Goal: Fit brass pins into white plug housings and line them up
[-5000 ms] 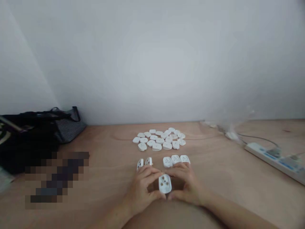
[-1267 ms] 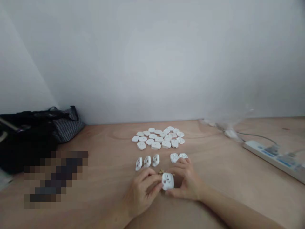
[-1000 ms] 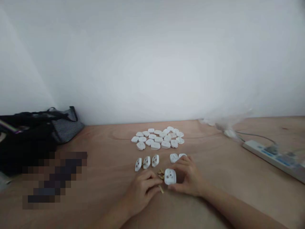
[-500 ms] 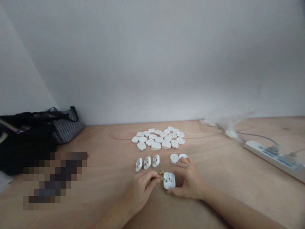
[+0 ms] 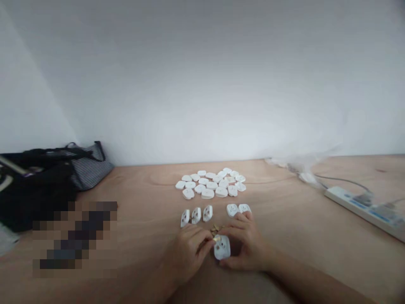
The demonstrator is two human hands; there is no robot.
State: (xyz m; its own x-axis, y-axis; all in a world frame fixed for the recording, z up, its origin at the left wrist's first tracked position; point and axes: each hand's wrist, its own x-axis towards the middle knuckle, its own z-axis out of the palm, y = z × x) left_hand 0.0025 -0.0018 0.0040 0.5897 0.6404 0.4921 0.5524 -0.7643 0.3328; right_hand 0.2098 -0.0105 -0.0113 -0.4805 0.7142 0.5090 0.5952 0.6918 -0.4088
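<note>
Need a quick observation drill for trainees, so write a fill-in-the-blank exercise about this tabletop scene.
A small heap of ____ pins lies between the left hand and the right hand.
Beyond the hands, ____ white plug shells lie in a row left of centre.
The power strip lies on the ____ side of the wooden table.
Missing words: brass-coloured; three; right.

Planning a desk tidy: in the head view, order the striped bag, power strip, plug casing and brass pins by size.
Striped bag and power strip: too alike to rank, given camera distance.
Then plug casing.
Then brass pins.
</note>
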